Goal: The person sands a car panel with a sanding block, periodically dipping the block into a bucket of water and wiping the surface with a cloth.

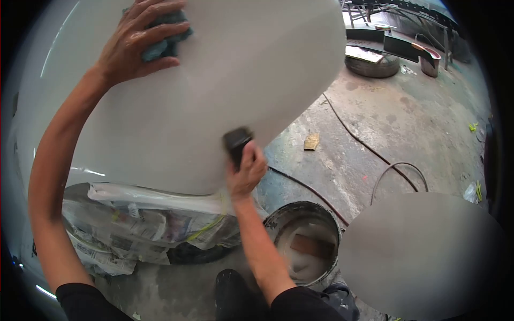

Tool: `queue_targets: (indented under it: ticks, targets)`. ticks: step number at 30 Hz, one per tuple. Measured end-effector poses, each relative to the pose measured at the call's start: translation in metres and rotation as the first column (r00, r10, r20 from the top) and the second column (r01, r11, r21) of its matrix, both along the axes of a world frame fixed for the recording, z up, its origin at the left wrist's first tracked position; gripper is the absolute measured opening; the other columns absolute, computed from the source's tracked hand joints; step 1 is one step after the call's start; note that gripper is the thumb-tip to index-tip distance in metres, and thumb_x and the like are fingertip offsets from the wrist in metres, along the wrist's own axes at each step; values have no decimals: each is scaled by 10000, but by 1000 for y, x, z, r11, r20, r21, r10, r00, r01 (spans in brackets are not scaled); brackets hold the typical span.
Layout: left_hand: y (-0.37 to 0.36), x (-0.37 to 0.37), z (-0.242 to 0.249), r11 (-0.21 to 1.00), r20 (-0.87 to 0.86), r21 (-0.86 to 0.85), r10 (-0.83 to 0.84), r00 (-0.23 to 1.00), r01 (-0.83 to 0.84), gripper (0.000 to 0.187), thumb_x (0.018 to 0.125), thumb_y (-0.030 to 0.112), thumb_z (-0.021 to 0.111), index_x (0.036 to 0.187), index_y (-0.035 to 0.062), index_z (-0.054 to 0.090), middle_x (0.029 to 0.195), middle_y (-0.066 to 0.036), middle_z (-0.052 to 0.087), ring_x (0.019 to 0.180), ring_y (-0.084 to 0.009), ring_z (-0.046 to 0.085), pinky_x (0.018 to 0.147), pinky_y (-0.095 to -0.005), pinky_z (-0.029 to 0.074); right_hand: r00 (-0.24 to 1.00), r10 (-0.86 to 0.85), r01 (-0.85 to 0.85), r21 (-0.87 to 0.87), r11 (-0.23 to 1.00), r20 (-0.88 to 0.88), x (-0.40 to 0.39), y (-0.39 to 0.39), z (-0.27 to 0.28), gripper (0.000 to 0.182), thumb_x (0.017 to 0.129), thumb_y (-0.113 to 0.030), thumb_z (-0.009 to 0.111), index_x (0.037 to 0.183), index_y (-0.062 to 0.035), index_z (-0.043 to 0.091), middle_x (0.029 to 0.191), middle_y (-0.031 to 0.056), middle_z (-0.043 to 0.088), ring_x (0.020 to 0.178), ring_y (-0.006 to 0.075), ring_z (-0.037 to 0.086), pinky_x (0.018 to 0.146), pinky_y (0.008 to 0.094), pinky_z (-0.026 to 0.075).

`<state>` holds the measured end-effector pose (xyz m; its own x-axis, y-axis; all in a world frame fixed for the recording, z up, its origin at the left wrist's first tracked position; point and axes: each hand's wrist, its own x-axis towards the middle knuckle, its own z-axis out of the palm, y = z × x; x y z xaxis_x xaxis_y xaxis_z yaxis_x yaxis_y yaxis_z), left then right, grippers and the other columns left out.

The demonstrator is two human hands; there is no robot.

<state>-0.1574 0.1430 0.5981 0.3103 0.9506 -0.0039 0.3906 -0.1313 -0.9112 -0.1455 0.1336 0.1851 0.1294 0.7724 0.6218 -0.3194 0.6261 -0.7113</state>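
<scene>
A large white car body panel (pixel 176 101) fills the upper left of the head view. My left hand (pixel 134 43) presses a crumpled blue-grey cloth (pixel 163 45) against the panel near its top. My right hand (pixel 246 171) grips a dark sanding block (pixel 235 142) held flat against the panel's lower right edge. Newspaper masking (pixel 150 224) covers the part below the panel.
A bucket (pixel 284 219) of cloudy water with a brown piece in it stands on the concrete floor by my right arm. A grey oval panel (pixel 423 257) lies at the lower right. Hoses (pixel 375 155) cross the floor. A tyre (pixel 372 64) and metal frames are at the back.
</scene>
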Motion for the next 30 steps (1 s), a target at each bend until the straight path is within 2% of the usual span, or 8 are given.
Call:
queue_targets:
  ticks: [3, 8, 14, 17, 20, 22, 26, 30]
  targets:
    - [-1, -5, -1, 1000, 14, 17, 5, 1000, -5, 526, 808, 300, 837, 1307, 282, 674, 1522, -9, 511, 1468, -281, 403, 1267, -526, 278, 998, 65, -66, 14, 998, 11, 3, -14, -12, 709, 883, -284, 773, 1516, -168, 476, 1268, 152, 583, 1090, 346, 601, 891, 472, 450]
    - [-1, -11, 2, 999, 19, 10, -32, 999, 32, 491, 805, 204, 835, 1270, 273, 694, 1489, -8, 551, 1447, -270, 440, 1254, -515, 316, 999, 14, -21, -153, 988, -47, 2, 130, 82, 738, 893, -312, 776, 1529, -130, 449, 1133, 175, 552, 974, 365, 591, 815, 486, 497]
    - [-3, -9, -1, 998, 18, 49, -34, 999, 33, 452, 832, 157, 810, 1260, 261, 704, 1479, -11, 563, 1438, -268, 455, 1245, -510, 335, 997, 66, -65, 17, 998, -43, -2, -6, -4, 792, 854, -238, 795, 1554, -173, 432, 1259, 167, 559, 1097, 378, 597, 914, 500, 497]
    - [-1, -7, -5, 999, 17, 43, -16, 1000, 15, 446, 842, 152, 802, 1265, 254, 704, 1478, -13, 563, 1439, -269, 454, 1244, -510, 335, 1000, -3, 3, 38, 999, -6, -3, 53, 20, 758, 862, -240, 782, 1539, -169, 448, 1219, 158, 583, 1102, 374, 595, 910, 504, 495]
    - [-2, -9, -3, 998, 12, 56, -25, 1000, 24, 448, 844, 149, 800, 1271, 246, 702, 1480, -16, 562, 1440, -271, 452, 1245, -508, 332, 995, 43, -54, -131, 990, -88, 2, 149, 74, 694, 932, -282, 738, 1538, -148, 428, 1015, 158, 531, 860, 358, 579, 745, 484, 496]
    - [-3, -7, -5, 999, 43, 47, -4, 999, 2, 427, 843, 185, 810, 1254, 226, 706, 1459, -56, 553, 1423, -305, 450, 1221, -541, 325, 994, 36, -57, -219, 974, -99, 0, 140, 78, 697, 920, -265, 750, 1532, -146, 438, 1066, 163, 559, 938, 358, 602, 782, 481, 506]
    - [-3, -6, -6, 998, 66, 56, 33, 997, -36, 412, 821, 264, 847, 1205, 191, 715, 1411, -135, 536, 1395, -370, 442, 1168, -613, 318, 1000, 2, -3, 64, 998, 3, 5, 13, 14, 668, 945, -253, 721, 1536, -129, 435, 1152, 186, 595, 1014, 386, 613, 856, 473, 515]
    - [-1, 7, -9, 987, -2, 91, 132, 991, -131, 407, 809, 263, 855, 1183, 180, 717, 1388, -139, 545, 1385, -373, 455, 1164, -616, 325, 1000, 4, -3, 41, 999, -19, 0, 65, 24, 725, 862, -228, 775, 1518, -152, 479, 1122, 165, 592, 1032, 375, 600, 846, 476, 493]
